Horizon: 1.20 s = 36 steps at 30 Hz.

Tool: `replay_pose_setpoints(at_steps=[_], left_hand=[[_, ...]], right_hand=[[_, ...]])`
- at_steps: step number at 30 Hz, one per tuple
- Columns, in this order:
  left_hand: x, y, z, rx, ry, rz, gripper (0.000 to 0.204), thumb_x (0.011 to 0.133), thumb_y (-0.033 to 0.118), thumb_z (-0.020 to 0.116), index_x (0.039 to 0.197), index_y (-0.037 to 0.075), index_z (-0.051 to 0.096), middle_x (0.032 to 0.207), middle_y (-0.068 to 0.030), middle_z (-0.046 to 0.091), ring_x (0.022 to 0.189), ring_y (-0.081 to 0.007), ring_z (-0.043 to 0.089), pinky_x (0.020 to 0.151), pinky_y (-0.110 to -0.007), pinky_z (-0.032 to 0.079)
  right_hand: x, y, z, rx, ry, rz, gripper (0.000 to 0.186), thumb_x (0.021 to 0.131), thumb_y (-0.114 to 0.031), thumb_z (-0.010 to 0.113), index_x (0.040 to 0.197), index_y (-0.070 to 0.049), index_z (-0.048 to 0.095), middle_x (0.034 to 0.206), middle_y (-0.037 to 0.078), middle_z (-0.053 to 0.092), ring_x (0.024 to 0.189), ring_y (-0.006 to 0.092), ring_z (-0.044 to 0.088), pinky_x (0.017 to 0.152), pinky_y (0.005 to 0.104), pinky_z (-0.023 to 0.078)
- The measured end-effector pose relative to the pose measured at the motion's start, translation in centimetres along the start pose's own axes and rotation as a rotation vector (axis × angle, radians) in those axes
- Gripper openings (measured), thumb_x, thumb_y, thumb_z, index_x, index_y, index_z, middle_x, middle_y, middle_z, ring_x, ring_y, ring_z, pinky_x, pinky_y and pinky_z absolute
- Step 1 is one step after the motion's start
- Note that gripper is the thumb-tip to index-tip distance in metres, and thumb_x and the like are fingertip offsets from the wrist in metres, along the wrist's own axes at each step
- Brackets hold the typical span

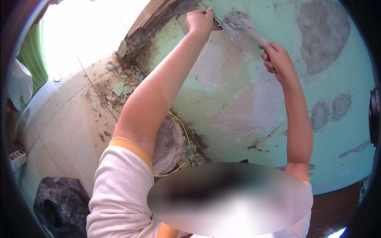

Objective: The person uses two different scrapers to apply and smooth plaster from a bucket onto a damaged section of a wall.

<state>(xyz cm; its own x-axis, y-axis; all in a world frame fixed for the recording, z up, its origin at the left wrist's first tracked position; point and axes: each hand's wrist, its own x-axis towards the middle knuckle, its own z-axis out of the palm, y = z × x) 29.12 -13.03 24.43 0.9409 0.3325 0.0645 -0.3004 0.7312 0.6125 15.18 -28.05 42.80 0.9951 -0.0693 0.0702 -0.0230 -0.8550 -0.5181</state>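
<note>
Trowel (243, 22), grey-crusted, is gripped by curled right hand (279, 62); left hand (201, 20) pinches thin plate (230, 35).

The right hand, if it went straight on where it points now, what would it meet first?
Beyond its own tool, probably the thin flat plate in the left hand, though depth is unclear.

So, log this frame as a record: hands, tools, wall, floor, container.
left hand: gripping a thin flat plate, seen nearly edge-on
right hand: gripping a plaster-smeared tool by its handle
plate-tool contact: cannot tell
wall: green, grey patches
floor: pale tiles, scattered green chips
container: round, grey, partly hidden by left arm
</note>
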Motion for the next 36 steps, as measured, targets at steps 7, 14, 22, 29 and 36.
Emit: replay_pose_setpoints(at_steps=[7, 14, 22, 29, 36], left_hand=[[-1.0, 1.0, -0.5, 0.044, -0.001, -0.015, 0.040, 0.099, 0.017, 0.066, 0.114, -0.020, 0.061, 0.095, -0.0235, 0.072, 0.076, -0.0362, 0.076, 0.064, -0.038, 0.066], [0.5, -0.3, -0.3, 0.056, 0.000, 0.011, 0.040, 0.099, 0.019, 0.066, 0.115, -0.018, 0.062, 0.095, -0.0242, 0.072, 0.076, -0.0374, 0.076, 0.062, -0.038, 0.065], [-1.3, 1.3, -0.3, 0.034, -0.002, 0.002, 0.039, 0.100, 0.018, 0.065, 0.111, -0.019, 0.062, 0.092, -0.0234, 0.071, 0.075, -0.0376, 0.076, 0.064, -0.039, 0.066], [-0.6, 1.0, -0.3, -0.022, -0.023, -0.054, 0.038, 0.100, 0.017, 0.064, 0.111, -0.018, 0.063, 0.093, -0.0220, 0.073, 0.076, -0.0366, 0.076, 0.063, -0.036, 0.065], [-2.1, 2.1, -0.3, -0.023, -0.012, -0.048, 0.038, 0.100, 0.017, 0.064, 0.111, -0.019, 0.063, 0.098, -0.0230, 0.072, 0.076, -0.0362, 0.076, 0.064, -0.037, 0.066]], right_hand=[[-2.5, -1.6, -0.3, 0.072, -0.023, -0.014, 0.027, 0.104, -0.029, 0.054, 0.108, -0.003, 0.058, 0.072, -0.001, 0.052, 0.048, 0.0044, 0.040, 0.041, 0.0236, 0.027], [0.9, -1.8, 1.3, 0.004, -0.002, -0.041, 0.027, 0.103, -0.028, 0.054, 0.110, -0.002, 0.057, 0.072, -0.002, 0.052, 0.048, 0.0044, 0.039, 0.040, 0.0236, 0.027], [-2.8, -3.7, -0.1, 0.032, -0.035, -0.015, 0.025, 0.103, -0.026, 0.053, 0.110, -0.002, 0.056, 0.072, -0.002, 0.050, 0.049, 0.0048, 0.038, 0.041, 0.0246, 0.026], [0.4, -4.0, 2.4, -0.106, -0.043, -0.004, 0.024, 0.102, -0.026, 0.053, 0.108, -0.003, 0.055, 0.075, -0.002, 0.051, 0.050, 0.0058, 0.040, 0.042, 0.0243, 0.028], [-3.2, -4.1, -1.9, -0.102, -0.014, 0.038, 0.027, 0.103, -0.028, 0.052, 0.114, -0.004, 0.054, 0.075, -0.002, 0.051, 0.050, 0.0046, 0.040, 0.042, 0.0235, 0.027]])
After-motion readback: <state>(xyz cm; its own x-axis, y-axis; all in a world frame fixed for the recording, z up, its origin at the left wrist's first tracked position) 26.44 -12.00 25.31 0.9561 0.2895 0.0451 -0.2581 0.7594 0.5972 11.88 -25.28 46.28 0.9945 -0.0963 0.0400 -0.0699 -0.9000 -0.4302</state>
